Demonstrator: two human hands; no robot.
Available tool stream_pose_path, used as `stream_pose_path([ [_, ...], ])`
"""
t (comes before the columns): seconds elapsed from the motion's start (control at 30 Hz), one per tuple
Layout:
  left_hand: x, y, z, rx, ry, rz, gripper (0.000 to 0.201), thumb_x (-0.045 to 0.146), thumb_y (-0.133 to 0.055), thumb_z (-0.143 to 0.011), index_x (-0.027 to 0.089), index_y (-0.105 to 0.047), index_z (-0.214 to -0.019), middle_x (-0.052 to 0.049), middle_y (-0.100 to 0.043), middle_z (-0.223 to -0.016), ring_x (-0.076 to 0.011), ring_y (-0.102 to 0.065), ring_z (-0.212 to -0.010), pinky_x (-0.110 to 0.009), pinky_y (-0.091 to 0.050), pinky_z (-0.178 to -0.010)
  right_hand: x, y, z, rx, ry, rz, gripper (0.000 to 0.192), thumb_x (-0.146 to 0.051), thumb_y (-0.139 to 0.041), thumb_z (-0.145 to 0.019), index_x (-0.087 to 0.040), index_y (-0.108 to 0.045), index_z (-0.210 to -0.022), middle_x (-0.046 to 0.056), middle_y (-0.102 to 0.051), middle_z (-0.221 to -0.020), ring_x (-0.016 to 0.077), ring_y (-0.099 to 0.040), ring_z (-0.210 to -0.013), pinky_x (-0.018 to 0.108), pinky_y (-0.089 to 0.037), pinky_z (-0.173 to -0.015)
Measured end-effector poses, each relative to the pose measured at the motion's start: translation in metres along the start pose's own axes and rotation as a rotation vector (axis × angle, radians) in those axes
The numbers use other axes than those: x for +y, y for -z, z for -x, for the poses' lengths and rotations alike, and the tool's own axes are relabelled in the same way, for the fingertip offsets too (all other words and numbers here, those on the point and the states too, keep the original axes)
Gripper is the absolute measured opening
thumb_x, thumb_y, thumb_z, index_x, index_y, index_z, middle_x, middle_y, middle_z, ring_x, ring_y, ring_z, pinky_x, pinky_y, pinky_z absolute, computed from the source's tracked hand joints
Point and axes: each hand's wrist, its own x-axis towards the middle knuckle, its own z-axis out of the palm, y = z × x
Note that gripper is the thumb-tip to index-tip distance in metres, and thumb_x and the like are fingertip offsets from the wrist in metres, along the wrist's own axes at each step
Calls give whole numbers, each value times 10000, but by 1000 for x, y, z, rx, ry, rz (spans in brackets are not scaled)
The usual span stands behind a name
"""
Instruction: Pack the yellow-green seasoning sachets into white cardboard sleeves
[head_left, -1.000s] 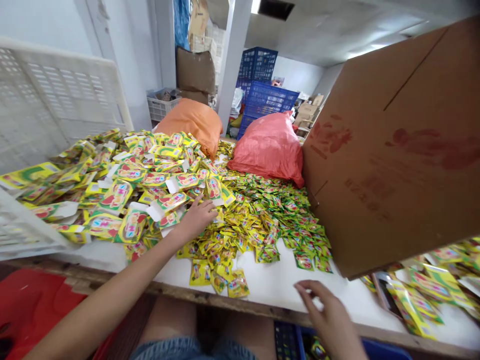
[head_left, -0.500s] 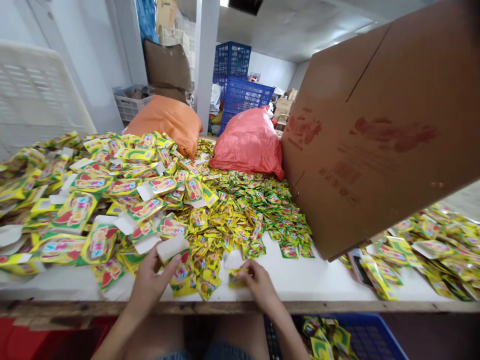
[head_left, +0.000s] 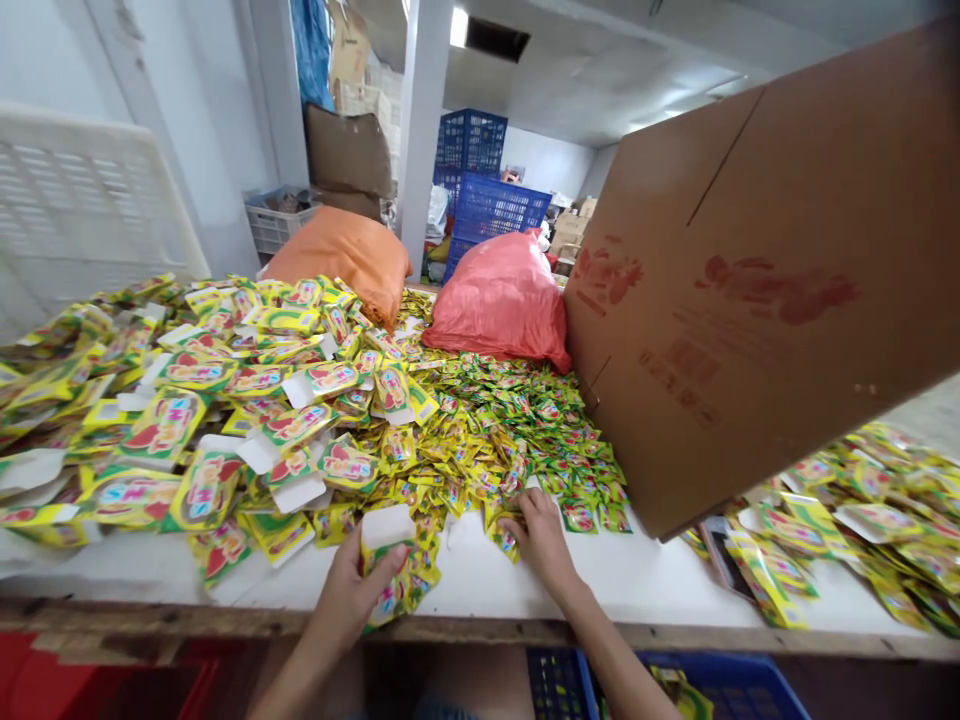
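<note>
My left hand [head_left: 346, 598] grips a flat yellow-green carton [head_left: 386, 560] with a white flap, held upright at the table's near edge. My right hand [head_left: 541, 540] rests palm down on the near fringe of a heap of small yellow-green sachets [head_left: 517, 430], its fingers on a sachet [head_left: 504, 537]. A big pile of flat printed cartons [head_left: 225, 390] covers the left half of the white table [head_left: 600, 575].
A large tilted cardboard box [head_left: 757, 290] looms at the right, with more cartons [head_left: 847, 520] beneath it. Orange [head_left: 337, 255] and red [head_left: 502, 300] sacks lie at the back. A white crate [head_left: 82, 200] stands left. A blue crate [head_left: 720, 690] sits under the table edge.
My left hand has pulled the carton from the pile toward the table's edge. My right hand moved from the edge into the sachets, first pinching one, now reaching farther forward.
</note>
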Motion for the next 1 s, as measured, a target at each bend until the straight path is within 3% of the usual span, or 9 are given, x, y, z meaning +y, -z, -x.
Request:
stream_pose_path([
  [0.13, 0, -6, 6, -159, 69, -36, 401, 388, -672, -680, 117, -625, -972, -115, -693, -1004, -262, -639, -899, -341, -512, -781, -14, -1, 28, 4, -22, -9, 93, -275, -530, -829, -186, -515, -849, 42, -568, -825, 193, -527, -783, 311, -414, -711],
  [0.23, 7, -19, 8, -309, 49, -95, 351, 328, -668, -693, 120, -640, -974, -95, -706, -959, -245, -634, -897, -330, -493, -810, -41, -6, 47, -103, 72, -2, 43, -228, -499, -857, -186, -496, -861, 32, -557, -816, 175, -524, -768, 285, -419, -694],
  [0.37, 9, -26, 5, -325, 19, -85, 358, 298, -652, -716, 125, -610, -1027, -99, -687, -1013, -235, -623, -923, -338, -476, -836, -77, -12, 68, -358, 263, 56, 61, -138, -550, -817, -189, -516, -822, 26, -558, -815, 186, -509, -789, 294, -419, -699],
  [0.53, 3, -16, 3, -333, 128, 79, 364, 320, -666, -712, 115, -576, -998, -100, -706, -885, -221, -647, -836, -331, -497, -769, -85, -12, 85, -427, 256, 56, 220, -49, -573, -760, -194, -542, -923, 49, -577, -931, 206, -521, -860, 325, -443, -759],
  [0.7, -3, -16, 4, -325, 137, 52, 313, 334, -695, -668, 105, -615, -865, -58, -683, -727, -173, -623, -666, -282, -492, -653, -73, -11, 77, -279, 269, -83, 243, -15, -421, -806, -198, -548, -903, 35, -571, -835, 176, -548, -798, 280, -454, -701],
  [0.83, -7, -23, 2, -311, 106, -41, 314, 278, -710, -638, 110, -616, -885, -32, -660, -707, -158, -598, -646, -267, -475, -639, -95, -5, 48, 126, 155, -246, 157, -117, -428, -857, -204, -522, -949, 24, -571, -842, 156, -557, -770, 259, -447, -670],
  [0.9, -6, -27, 0, -316, 74, -56, 355, 232, -716, -624, 119, -601, -940, -36, -666, -776, -169, -599, -709, -267, -470, -670, -112, -4, 35, 287, 169, -284, 161, -125, -422, -862, -211, -526, -950, 25, -570, -856, 162, -552, -800, 277, -441, -703],
  [0.93, -5, -28, 0, -316, 50, -53, 376, 207, -718, -614, 123, -594, -959, -39, -667, -817, -175, -598, -746, -267, -467, -692, -120, -5, 31, 300, 221, -289, 177, -115, -414, -860, -214, -532, -948, 28, -572, -865, 167, -547, -821, 290, -437, -725],
  [1.0, -3, -30, -1, -326, 2, -44, 392, 173, -711, -612, 126, -583, -980, -48, -663, -894, -188, -590, -821, -275, -459, -745, -128, -9, 27, 205, 356, -267, 220, -89, -399, -850, -215, -540, -964, 38, -580, -887, 178, -536, -851, 317, -427, -754],
])
